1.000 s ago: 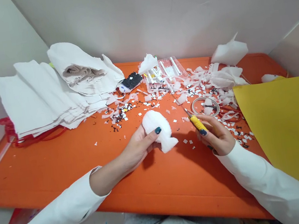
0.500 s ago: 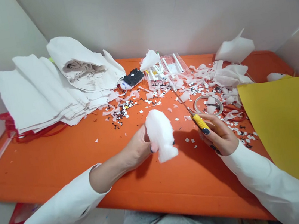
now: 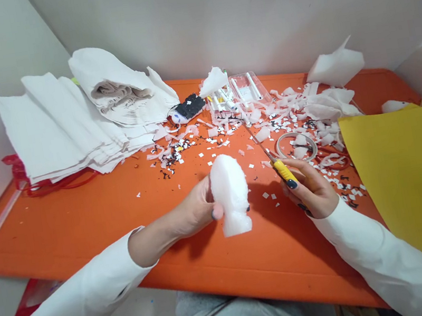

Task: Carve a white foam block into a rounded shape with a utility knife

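Note:
Held up over the orange table (image 3: pixel 85 220) is a white foam piece (image 3: pixel 229 187) with a rounded top, a narrower neck and a small base. My left hand (image 3: pixel 198 205) is closed on its left side, thumb at the neck; some fingertips are hidden behind it. My right hand (image 3: pixel 310 190) grips the yellow handle of a utility knife (image 3: pixel 284 172). Its long thin blade points up and to the left, away from the foam. Foam scraps (image 3: pixel 263 133) and small white paper bits lie beyond the hands.
White sheets (image 3: pixel 58 129) are piled at the back left. A black glove-like item (image 3: pixel 189 108) and a box of markers (image 3: pixel 250 90) lie at the back. A tape roll (image 3: pixel 296 145) sits near my right hand. Yellow sheet (image 3: pixel 416 189) covers the right side.
The foam piece has turned slightly in my left hand, and its base now shows more straight on. My right hand holds the knife almost where it was. The view has shifted a little.

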Motion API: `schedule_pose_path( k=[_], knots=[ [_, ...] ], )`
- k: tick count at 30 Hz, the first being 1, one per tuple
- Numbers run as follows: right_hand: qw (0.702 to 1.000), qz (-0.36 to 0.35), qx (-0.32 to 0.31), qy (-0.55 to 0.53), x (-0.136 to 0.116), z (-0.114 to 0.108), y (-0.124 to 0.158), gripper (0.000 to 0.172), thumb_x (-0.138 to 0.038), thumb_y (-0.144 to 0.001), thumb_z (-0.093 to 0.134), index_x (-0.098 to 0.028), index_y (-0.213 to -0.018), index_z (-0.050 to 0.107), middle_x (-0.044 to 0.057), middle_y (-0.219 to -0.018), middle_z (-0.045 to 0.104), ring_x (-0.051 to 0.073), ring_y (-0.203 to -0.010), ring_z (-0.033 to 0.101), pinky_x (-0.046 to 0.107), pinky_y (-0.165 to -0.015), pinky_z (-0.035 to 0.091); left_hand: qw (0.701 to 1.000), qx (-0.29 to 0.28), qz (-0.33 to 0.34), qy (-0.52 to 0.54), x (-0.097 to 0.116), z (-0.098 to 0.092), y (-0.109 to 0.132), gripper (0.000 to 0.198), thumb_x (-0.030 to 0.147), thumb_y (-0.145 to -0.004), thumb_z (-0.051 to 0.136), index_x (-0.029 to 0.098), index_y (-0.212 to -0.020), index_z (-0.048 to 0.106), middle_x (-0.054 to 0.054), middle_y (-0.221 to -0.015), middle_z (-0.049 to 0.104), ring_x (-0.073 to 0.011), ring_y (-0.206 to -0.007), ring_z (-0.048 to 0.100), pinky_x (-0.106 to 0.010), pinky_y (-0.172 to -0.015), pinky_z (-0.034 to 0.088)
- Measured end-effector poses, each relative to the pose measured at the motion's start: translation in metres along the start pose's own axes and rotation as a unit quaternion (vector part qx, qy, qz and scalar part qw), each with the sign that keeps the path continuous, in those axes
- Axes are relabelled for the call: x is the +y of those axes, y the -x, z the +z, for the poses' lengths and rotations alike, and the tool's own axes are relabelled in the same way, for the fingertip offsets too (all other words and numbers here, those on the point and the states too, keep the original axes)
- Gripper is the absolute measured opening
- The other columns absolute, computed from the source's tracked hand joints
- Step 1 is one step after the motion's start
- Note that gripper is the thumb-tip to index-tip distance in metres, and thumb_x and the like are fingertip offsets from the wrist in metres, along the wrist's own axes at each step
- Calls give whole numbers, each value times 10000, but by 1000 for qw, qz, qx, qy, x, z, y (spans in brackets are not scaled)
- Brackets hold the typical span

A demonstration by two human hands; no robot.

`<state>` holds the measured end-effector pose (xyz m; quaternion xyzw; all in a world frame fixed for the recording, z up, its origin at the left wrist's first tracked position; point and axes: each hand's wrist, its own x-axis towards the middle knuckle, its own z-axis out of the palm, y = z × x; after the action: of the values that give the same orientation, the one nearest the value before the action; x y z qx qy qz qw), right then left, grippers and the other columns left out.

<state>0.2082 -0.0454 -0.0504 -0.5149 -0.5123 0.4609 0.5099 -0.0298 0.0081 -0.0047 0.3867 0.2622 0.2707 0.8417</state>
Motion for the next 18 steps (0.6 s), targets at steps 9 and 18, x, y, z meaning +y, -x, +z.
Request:
schedule_pose_path(
  k=[9, 18],
  knots=[
    [984, -120, -97, 90, -1, -2, 10, 334, -404, -860, 628, -266, -1164, 636, 90, -1097, 709, 199, -871, 686, 303, -736, 534, 998, 52, -17, 15, -2, -2, -4, 310, 422, -712, 767, 135, -744, 655, -38, -661, 637, -134, -618, 585, -220, -586, 477],
    [932, -249, -143, 220, -4, -10, 1, 388, -268, -859, 617, -249, -1242, 560, 106, -1047, 714, 161, -664, 612, 261, -564, 474, 997, 12, 24, -69, -9, -12, -9, 456, 507, -824, 614, 132, -564, 607, -36, -533, 585, -107, -478, 504, -227, -502, 446]
  ],
)
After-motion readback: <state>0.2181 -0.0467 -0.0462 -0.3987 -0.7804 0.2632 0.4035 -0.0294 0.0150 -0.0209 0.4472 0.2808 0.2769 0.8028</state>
